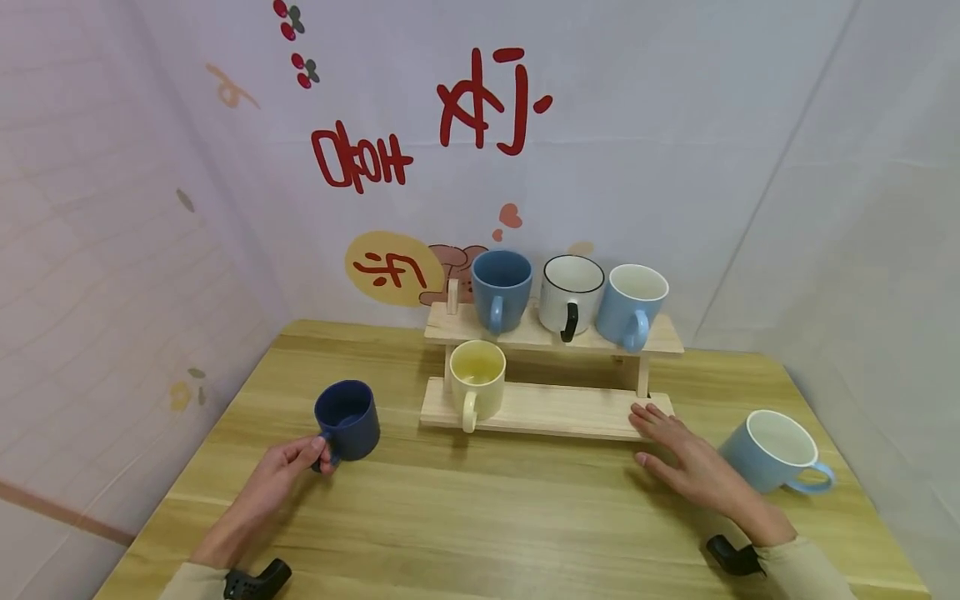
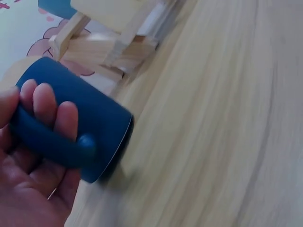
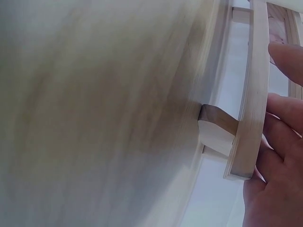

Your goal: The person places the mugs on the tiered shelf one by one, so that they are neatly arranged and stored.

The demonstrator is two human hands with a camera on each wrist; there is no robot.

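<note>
My left hand (image 1: 281, 475) grips the handle of a dark blue mug (image 1: 352, 427), its fingers curled through the handle in the left wrist view. The mug is close over the table, left of a two-tier wooden rack (image 1: 562, 410). On the rack's lower board, toward the left end, stands a yellow mug (image 1: 486, 398). My right hand (image 1: 693, 462) rests on the right end of that board with fingers extended; the right wrist view shows the fingers (image 3: 284, 106) along the board's edge.
Along the upper board stand a blue mug (image 1: 504, 293), a white mug with a black rim and handle (image 1: 566, 300), and a light blue mug (image 1: 628, 312). Another light blue mug (image 1: 761, 458) is on the table (image 1: 480, 517) beyond my right wrist. A printed cloth (image 1: 637, 108) hangs behind.
</note>
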